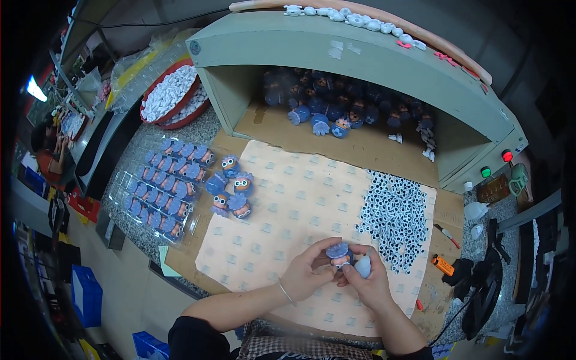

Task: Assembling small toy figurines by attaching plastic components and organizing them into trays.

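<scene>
My left hand (pixel 309 273) grips a small blue toy figure (pixel 339 253) with an orange face, low over the checked mat (pixel 288 204). My right hand (pixel 369 279) meets it from the right and holds a small pale bottle (pixel 363 267) against the figure. Just right of my hands lies a heap of black-and-white googly eyes (pixel 396 219). Several finished blue figures (pixel 233 189) stand at the mat's left edge.
A clear tray (pixel 165 186) filled with blue figures sits at left. A grey-green box (pixel 336 54) at the back shelters more blue figures (pixel 342 108). Red bowls of white parts (pixel 171 93) stand at back left. An orange lighter (pixel 443 265) lies at right.
</scene>
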